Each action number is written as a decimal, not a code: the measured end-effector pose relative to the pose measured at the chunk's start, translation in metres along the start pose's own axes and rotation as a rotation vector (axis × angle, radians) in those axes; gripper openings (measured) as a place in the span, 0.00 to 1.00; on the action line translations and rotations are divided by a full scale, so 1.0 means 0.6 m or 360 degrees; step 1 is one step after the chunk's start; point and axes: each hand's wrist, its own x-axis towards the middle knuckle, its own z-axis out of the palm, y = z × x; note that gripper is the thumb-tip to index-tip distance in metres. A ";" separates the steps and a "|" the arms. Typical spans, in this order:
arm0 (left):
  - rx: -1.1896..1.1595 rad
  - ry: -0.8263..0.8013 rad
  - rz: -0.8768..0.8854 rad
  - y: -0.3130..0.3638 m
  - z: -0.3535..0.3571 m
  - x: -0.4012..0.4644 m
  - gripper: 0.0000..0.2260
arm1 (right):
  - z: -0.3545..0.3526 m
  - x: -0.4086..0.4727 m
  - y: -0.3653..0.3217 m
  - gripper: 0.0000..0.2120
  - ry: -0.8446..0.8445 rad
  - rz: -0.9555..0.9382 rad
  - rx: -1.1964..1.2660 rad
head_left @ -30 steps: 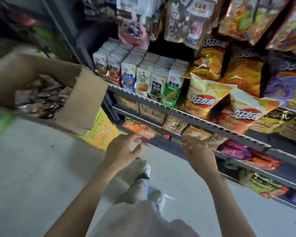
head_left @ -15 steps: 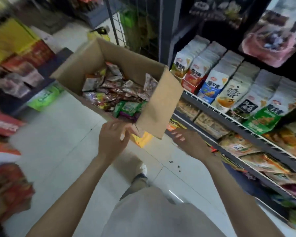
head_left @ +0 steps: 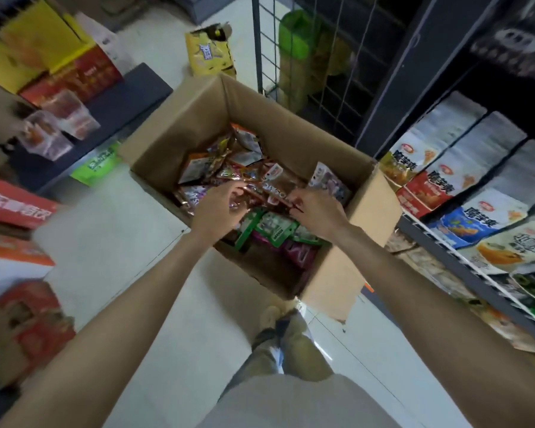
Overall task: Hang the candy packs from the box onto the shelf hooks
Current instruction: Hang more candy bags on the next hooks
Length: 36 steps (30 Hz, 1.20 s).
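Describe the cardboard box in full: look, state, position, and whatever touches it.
The box is plain brown corrugated cardboard, open at the top, its flaps folded out and one near flap torn at its edge. It stands on the pale floor beside the snack shelf, in front of a wire rack. Inside lies a loose heap of candy packs, foil, green and purple. The left hand and right hand reach in over the near rim, fingers curled among the packs.

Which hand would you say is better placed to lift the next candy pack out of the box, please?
Probably the right hand: its fingers already pinch a brown pack, while the left hand merely hovers.
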 end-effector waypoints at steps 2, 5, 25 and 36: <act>0.0055 0.0029 -0.0009 -0.017 -0.005 0.025 0.20 | 0.018 0.043 -0.006 0.16 -0.0050 -0.0049 -0.0108; 0.0220 0.0034 0.0233 -0.044 -0.010 0.073 0.21 | 0.048 0.108 -0.016 0.20 -0.0038 -0.0125 -0.0233; 0.1538 -0.0086 0.1038 -0.145 0.104 0.253 0.11 | 0.167 0.247 0.039 0.14 0.0225 -0.0293 -0.1433; 0.0177 0.0445 0.0560 -0.038 -0.051 0.183 0.10 | -0.035 0.101 -0.060 0.11 0.0698 0.0217 -0.0265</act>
